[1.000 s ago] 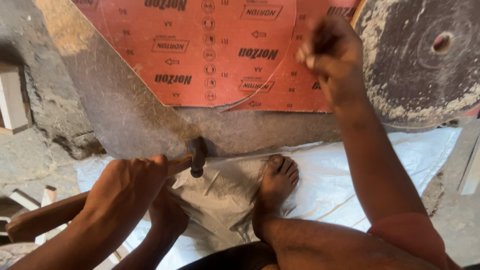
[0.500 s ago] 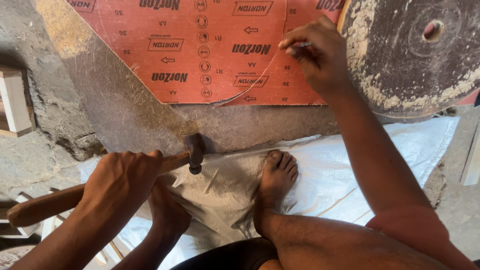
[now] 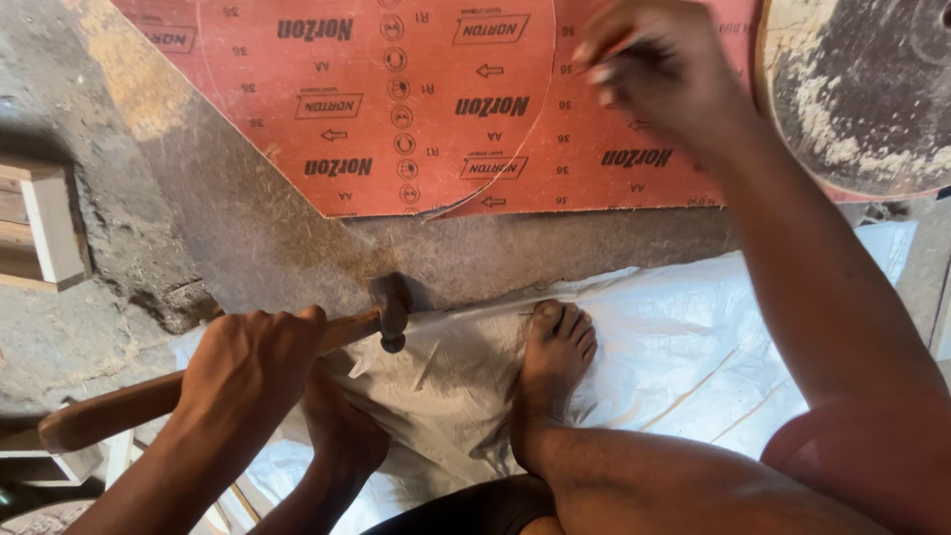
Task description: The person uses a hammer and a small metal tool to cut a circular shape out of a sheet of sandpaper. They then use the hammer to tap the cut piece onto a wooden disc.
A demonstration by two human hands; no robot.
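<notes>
Gripping the wooden handle of a hammer (image 3: 297, 347), the left hand (image 3: 248, 357) is clenched around it close below the metal head, which hangs just above a white woven sack (image 3: 693, 337) spread on the ground. The hammer lies nearly level, its long axis running from the handle's butt at the lower left up to the head at the centre, so it points right and slightly up; the head stands crosswise with one face down toward the sack. Both bare feet (image 3: 555, 357) rest on the sack, one just beside the head and the other just under the handle.

The right hand (image 3: 664, 69) is raised against a red sheet of sandpaper (image 3: 426, 109) that leans on the rough wall, next to a grey round disc (image 3: 862, 89). Its fingers are pinched together, perhaps on something small and thin, but the hand is blurred and I cannot tell what, if anything, it grasps.

As I judge it, the main risk is the toes: a downward swing so near them could strike a foot, since the grip so high on the handle leaves the long butt swinging free. The loose sack could also slip underfoot.
</notes>
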